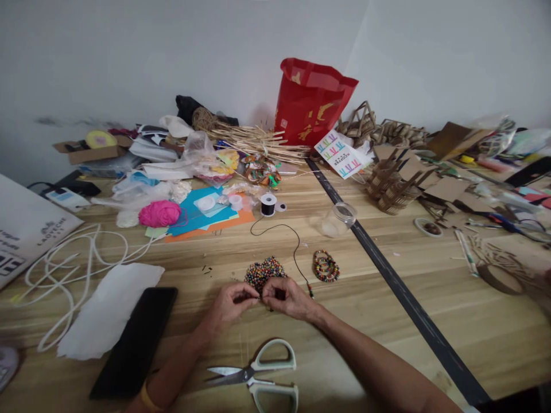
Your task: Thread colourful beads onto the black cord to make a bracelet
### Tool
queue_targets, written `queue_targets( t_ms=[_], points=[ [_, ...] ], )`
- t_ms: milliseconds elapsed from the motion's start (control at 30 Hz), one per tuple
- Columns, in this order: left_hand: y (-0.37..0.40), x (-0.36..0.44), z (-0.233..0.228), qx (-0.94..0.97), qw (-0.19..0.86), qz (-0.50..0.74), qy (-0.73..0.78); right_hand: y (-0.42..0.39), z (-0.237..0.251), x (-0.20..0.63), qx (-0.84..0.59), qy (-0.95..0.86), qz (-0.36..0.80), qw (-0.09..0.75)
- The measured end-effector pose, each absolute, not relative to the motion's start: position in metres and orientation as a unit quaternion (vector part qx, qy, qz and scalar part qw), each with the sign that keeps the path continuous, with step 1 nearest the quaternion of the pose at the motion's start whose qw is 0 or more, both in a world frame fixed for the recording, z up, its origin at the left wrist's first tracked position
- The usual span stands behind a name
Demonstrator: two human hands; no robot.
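Two hands pinched together over a pile of beads near the tabletop's front edge.

The left hand (230, 305) and right hand (286, 297) meet fingertip to fingertip, forearms coming in from the front edge and converging; each is closed in a pinch on something small, which I cannot tell apart from the black cord (296, 252). That cord runs away from the hands toward the far edge, curving to a black spool (268, 205). The bead pile (263, 271) lies just beyond the fingers, a beaded bracelet (326, 266) to its right. Scissors (258, 376) lie by the front edge, blades pointing left. A board (26, 226) at the left edge reads "LAOVECHE".
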State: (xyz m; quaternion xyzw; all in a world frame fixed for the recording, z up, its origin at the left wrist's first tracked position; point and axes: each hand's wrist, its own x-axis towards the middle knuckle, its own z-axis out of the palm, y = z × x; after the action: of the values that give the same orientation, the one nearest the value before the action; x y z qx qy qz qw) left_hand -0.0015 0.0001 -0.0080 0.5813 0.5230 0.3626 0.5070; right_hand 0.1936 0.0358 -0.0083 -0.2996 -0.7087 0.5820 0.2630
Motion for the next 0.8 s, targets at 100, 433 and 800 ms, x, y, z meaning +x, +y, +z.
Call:
queue_targets(
  t_ms=[100,433,800],
  points=[
    [0.0001,-0.0015,-0.0079,0.581,0.505,0.36,0.527,0.0355,-0.0071,0.1936,-0.3,-0.708,0.583,0.261],
    [-0.0002,-0.0002,-0.0062,0.59,0.497,0.36,0.525,0.0354,-0.0061,0.193,-0.305,-0.71,0.579,0.261],
    [-0.0005,0.0007,-0.0067,0.606,0.482,0.364,0.517,0.0358,-0.0065,0.1932,-0.3,-0.71,0.581,0.261]
  ],
)
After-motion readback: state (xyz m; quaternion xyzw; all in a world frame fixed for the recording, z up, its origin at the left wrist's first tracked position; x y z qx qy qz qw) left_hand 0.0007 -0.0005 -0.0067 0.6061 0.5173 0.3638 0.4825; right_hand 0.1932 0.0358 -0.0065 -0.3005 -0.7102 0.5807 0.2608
